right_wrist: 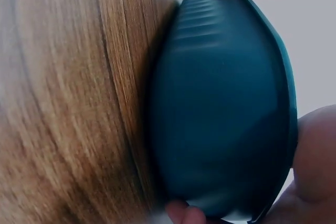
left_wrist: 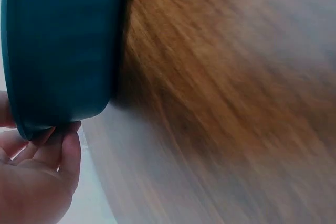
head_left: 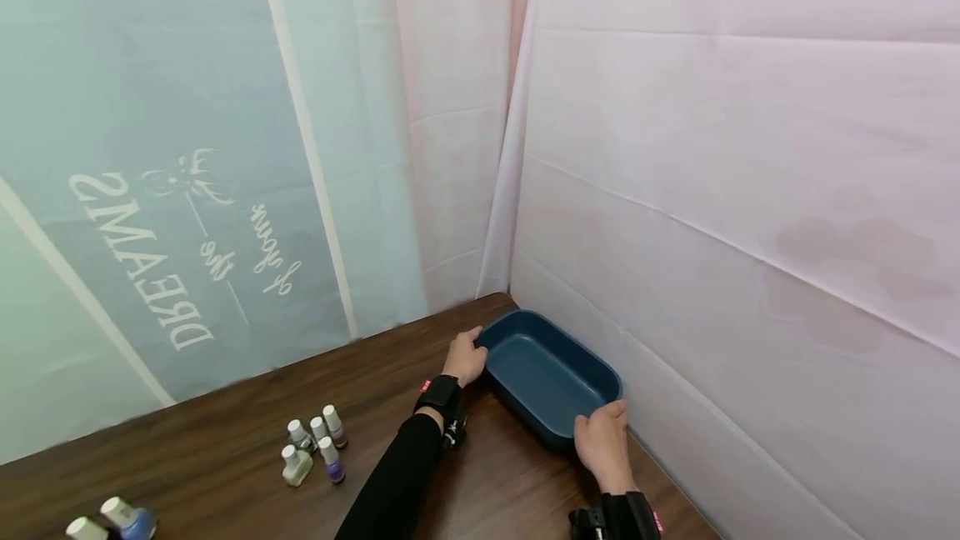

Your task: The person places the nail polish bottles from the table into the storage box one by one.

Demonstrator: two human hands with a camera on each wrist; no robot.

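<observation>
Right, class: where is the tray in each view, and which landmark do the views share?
Head: tray, lower right of centre.
Left wrist: tray, upper left, cut by the top edge.
Right wrist: tray, right of centre, filling most of the height.
Shared landmark: brown table.

A tray is sitting between the left hand and right hand at the far corner of the table; five bottles are standing to its left, two others farther left.

Blue tray cut off at the left-wrist view's top, the tabletop there blurred.
</observation>
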